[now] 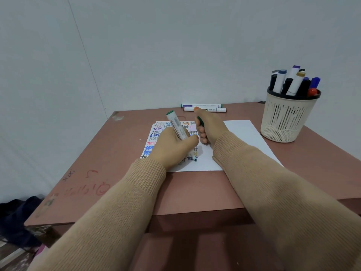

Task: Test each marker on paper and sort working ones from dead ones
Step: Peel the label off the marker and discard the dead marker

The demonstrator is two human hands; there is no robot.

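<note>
fingers [203,134] of right hand [210,128] curled round green cap [200,121] | left hand [173,147] grips green marker [176,125], tip on paper [240,133] mid-table | two markers [203,107] far edge | basket [287,122] right

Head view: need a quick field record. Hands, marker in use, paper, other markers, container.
left hand: grips green marker, tip down on the paper
right hand: holds small green piece, likely the cap
paper: white sheet, left part filled with coloured "test" words, right part blank
loose markers: two, lying side by side at the table's far edge
basket: cream, on the table's right, holds upright markers
</note>
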